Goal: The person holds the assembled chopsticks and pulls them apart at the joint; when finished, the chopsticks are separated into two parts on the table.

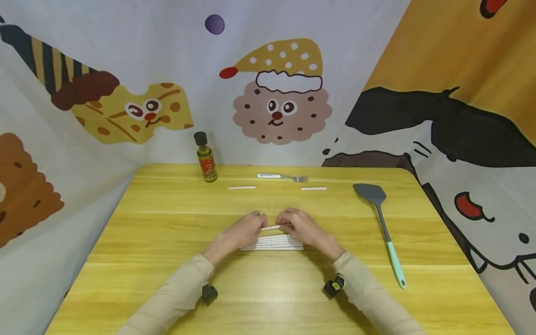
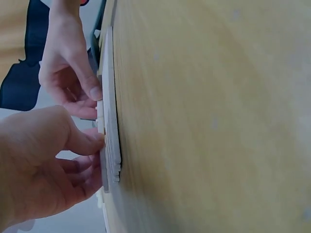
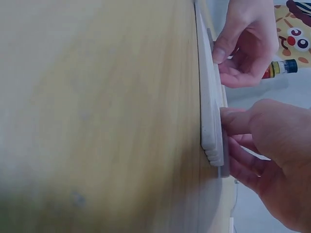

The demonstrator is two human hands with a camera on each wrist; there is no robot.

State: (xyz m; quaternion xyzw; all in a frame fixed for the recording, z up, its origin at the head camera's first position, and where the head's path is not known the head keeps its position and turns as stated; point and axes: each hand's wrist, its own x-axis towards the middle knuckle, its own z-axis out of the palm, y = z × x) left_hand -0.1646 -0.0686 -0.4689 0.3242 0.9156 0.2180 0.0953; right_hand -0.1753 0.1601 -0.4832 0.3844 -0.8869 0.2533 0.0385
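Observation:
In the head view several thin white sticks (image 1: 278,242) lie side by side on the wooden table (image 1: 268,288). Just beyond them is a single white stick (image 1: 271,228), its ends hidden behind the fingers. My left hand (image 1: 250,226) pinches it near its left end, and my right hand (image 1: 302,226) pinches it near its right end. From the left wrist, the left hand's (image 2: 53,160) thumb lies on the near side with fingers curled behind. The right wrist view shows the right hand (image 3: 272,145) bent the same way beside the row's edge.
Two more white sticks (image 1: 241,187) lie apart farther back, with a fork (image 1: 282,177) behind them. A bottle with a red label (image 1: 206,160) stands at the back left. On the right lies a grey spatula (image 1: 382,218) with a mint handle. A printed curtain (image 1: 176,37) hangs behind the table.

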